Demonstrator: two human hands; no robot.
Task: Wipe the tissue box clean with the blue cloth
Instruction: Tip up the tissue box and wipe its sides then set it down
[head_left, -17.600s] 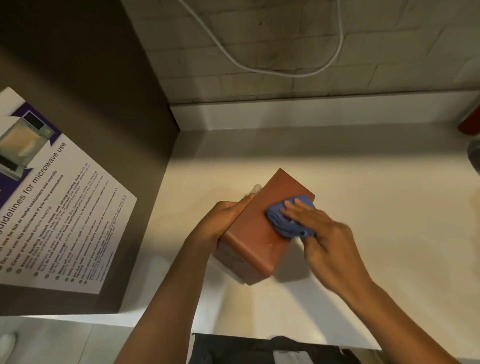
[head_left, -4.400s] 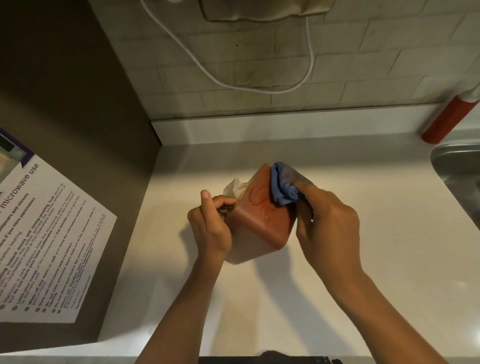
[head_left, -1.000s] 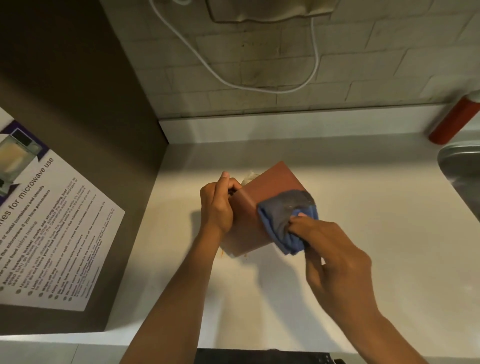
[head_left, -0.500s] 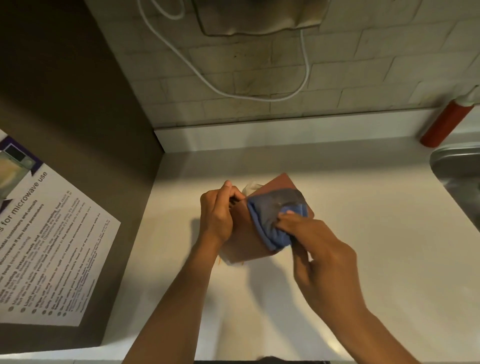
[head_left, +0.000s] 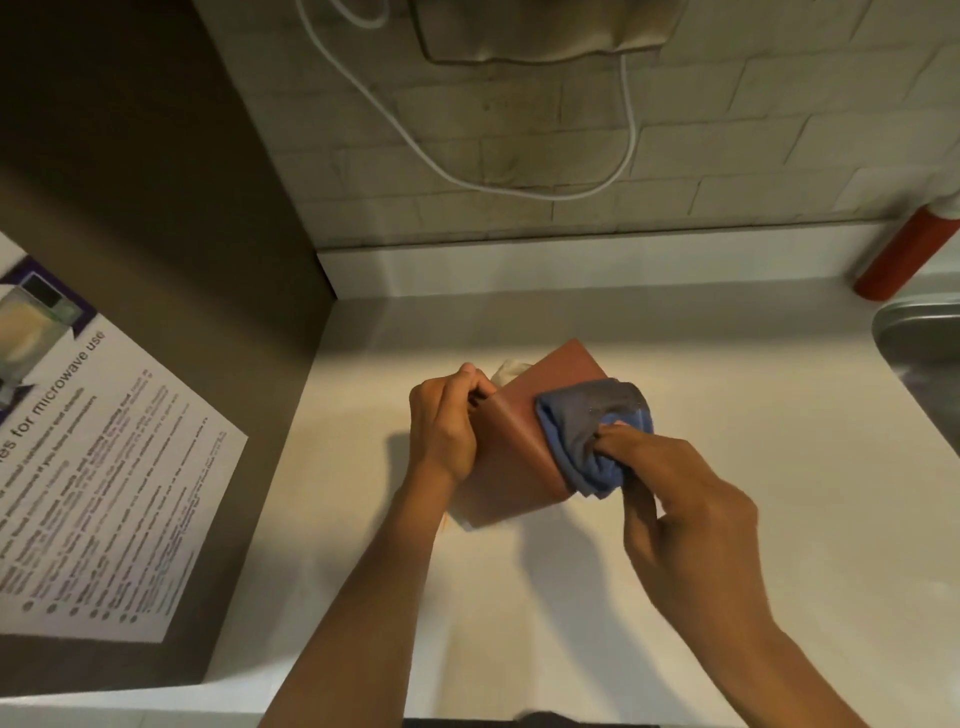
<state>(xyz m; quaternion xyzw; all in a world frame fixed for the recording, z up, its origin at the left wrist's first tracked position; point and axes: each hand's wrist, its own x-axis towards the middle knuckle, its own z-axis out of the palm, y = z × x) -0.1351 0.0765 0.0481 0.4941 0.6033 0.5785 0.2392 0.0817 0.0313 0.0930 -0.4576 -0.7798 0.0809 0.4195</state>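
Dim warm light, soft wide-angle blur

tissue box (head_left: 524, 441): smooth, slight sheen (perhaps plastic) | blue cloth (head_left: 587, 436): soft fabric | counter (head_left: 753, 415): glossy

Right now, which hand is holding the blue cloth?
The right hand: its fingers pinch the blue cloth against the tissue box. The left hand only grips the box's left side, steadying it.

Tilted reddish tissue box (head_left: 511, 447) on pale counter (head_left: 727, 597), white tissue (head_left: 508, 370) poking out at far end. Left hand (head_left: 442, 423) gripping box's left side; right hand (head_left: 675, 512) pinching bunched blue cloth (head_left: 589, 434) against box's right face. Microwave notice (head_left: 93, 467) at left, red bottle (head_left: 906, 254) and sink (head_left: 919, 338) at right.
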